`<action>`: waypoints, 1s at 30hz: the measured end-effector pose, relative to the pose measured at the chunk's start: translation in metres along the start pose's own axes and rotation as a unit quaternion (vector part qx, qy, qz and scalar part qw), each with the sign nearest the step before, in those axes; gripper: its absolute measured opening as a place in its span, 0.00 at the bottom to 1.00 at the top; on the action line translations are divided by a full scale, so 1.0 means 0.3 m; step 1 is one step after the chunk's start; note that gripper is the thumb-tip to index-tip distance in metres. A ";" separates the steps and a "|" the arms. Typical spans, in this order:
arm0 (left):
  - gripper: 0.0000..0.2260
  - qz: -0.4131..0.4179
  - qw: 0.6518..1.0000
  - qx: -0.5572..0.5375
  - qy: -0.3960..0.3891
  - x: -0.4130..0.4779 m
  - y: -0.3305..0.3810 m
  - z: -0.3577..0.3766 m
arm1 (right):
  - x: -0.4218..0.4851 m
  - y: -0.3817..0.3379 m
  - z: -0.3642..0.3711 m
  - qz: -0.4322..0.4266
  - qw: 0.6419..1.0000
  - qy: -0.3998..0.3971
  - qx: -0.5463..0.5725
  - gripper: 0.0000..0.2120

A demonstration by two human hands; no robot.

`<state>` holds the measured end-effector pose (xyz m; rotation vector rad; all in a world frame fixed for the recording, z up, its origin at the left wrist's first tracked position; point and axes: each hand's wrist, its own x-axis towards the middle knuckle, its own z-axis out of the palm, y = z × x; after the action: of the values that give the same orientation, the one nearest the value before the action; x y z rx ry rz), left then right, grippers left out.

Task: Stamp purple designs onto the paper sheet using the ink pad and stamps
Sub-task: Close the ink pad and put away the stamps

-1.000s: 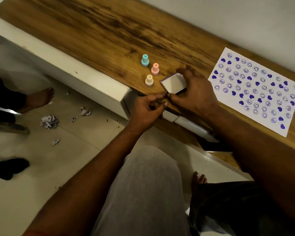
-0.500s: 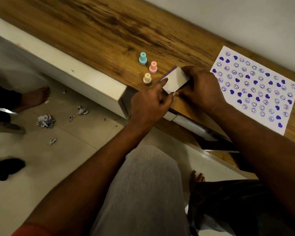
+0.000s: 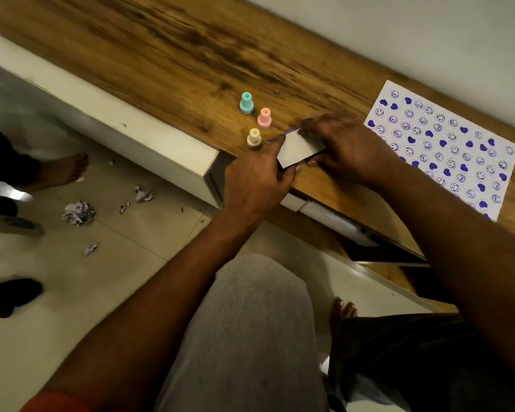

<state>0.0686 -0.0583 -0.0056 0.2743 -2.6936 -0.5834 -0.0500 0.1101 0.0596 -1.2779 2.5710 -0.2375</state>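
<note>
L hand (image 3: pixel 254 179) now up on the ink pad (image 3: pixel 301 148), joining R hand (image 3: pixel 348 147).
Both pinch its edges; pad sits at table (image 3: pixel 191 55) front, by cream stamp (image 3: pixel 254 138). Paper sheet (image 3: pixel 446 144) at right looks nearly full, so prob. closing the pad up.

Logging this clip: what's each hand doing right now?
Left hand: holds the ink pad.
Right hand: holds the same ink pad, fingers blurred.

You're working in dim, warm indoor light. A bright glare patch sits on the floor (image 3: pixel 20 195) tiles at far left. Your right hand (image 3: pixel 348 150) is smeared by motion blur at the fingers, and both forearms read nearly black. The worktop (image 3: pixel 161 55) edge bows with wide-angle distortion.
</note>
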 end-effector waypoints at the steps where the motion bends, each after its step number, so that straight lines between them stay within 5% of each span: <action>1: 0.29 0.001 1.000 0.015 0.003 -0.001 0.001 -0.006 | 0.003 0.003 -0.005 -0.004 1.000 0.000 -0.007 0.29; 17: 0.28 0.051 0.983 0.147 -0.096 -0.001 -0.022 -0.028 | -0.028 0.014 0.022 -0.009 0.996 0.007 -0.092 0.26; 25: 0.27 0.029 0.994 0.045 -0.098 -0.030 -0.056 -0.020 | -0.033 0.018 0.038 0.029 0.999 0.010 -0.045 0.27; 30: 0.26 -0.058 0.994 -0.069 -0.065 -0.056 -0.008 -0.018 | -0.092 0.008 0.064 0.084 0.993 0.075 0.030 0.32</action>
<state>0.0863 -0.0579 -0.0074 0.3697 -2.7583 -0.8443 -0.0299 0.1329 0.0452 -1.0524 2.7553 -0.3875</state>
